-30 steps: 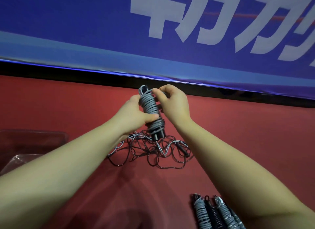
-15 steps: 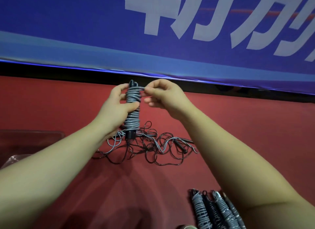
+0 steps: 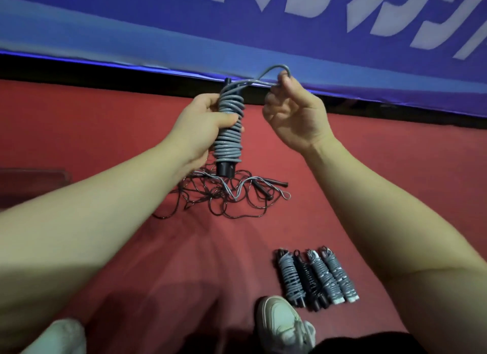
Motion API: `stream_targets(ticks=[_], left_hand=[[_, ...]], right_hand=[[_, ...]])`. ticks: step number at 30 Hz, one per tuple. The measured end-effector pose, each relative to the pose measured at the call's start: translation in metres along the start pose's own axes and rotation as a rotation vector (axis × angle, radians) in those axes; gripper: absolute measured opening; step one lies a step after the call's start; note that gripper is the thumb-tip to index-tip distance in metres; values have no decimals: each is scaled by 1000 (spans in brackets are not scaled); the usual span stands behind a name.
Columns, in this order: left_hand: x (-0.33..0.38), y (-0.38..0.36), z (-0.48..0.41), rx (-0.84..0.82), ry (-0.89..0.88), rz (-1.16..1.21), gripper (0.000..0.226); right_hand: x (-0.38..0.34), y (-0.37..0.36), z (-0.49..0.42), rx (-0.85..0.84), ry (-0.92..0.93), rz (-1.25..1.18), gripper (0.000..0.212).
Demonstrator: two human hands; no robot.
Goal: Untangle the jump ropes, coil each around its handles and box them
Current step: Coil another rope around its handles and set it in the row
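Just above the tangled ropes [image 3: 224, 195] on the red floor [image 3: 395, 169], the left hand [image 3: 203, 124] grips a grey coiled rope [image 3: 228, 132] upright. The right hand [image 3: 295, 114] pinches its free loop [image 3: 274, 69] at the banner's [image 3: 158, 32] lower edge. Four finished coils [image 3: 316, 277] lie beside a shoe [image 3: 282, 324], open floor between them and the tangle.

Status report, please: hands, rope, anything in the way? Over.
Left hand grips grey rope coiled round black handles. Right hand pinches its loose loop. Tangled black-and-grey ropes lie below, none blocking.

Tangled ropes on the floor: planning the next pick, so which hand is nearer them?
Left. The left hand, gripping the coiled rope, is just above the tangled ropes; the right hand is higher and off to the right, pinching the rope's loose loop.
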State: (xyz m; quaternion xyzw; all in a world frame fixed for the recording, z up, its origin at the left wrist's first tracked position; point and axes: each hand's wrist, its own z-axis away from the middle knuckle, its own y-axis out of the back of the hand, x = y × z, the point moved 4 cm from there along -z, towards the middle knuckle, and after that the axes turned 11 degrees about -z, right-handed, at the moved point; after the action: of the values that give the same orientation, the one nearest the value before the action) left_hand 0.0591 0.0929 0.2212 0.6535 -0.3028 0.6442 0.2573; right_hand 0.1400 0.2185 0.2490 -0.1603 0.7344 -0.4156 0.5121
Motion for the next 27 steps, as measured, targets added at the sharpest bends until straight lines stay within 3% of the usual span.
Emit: stream_targets(ticks=[4,7,9,11,13,15,22,27], left_hand=[[-5,-16,-6,-23,74,89,19],[-11,-28,-5,-52,107,127,19],[-16,-34,-7,-41,140,161,27],[-20,-32,-9,7,157,194,33],[-25,-25,-11,68,143,206,38],[-31,-17,-10,89,92,152,43],[-31,-12,-5,-73,-71,196,49],[-25,-9,1,-209,-169,156,61]], right_hand=[[-7,14,3,94,72,83,25],[-3,16,5,48,18,-67,17],[-1,16,2,70,-8,-182,24],[6,21,-3,233,-87,-248,29],[17,29,-5,433,-237,-178,28],[23,34,-5,528,-363,-118,27],[18,22,-8,388,-451,-87,23],[11,18,-6,261,-364,350,16]])
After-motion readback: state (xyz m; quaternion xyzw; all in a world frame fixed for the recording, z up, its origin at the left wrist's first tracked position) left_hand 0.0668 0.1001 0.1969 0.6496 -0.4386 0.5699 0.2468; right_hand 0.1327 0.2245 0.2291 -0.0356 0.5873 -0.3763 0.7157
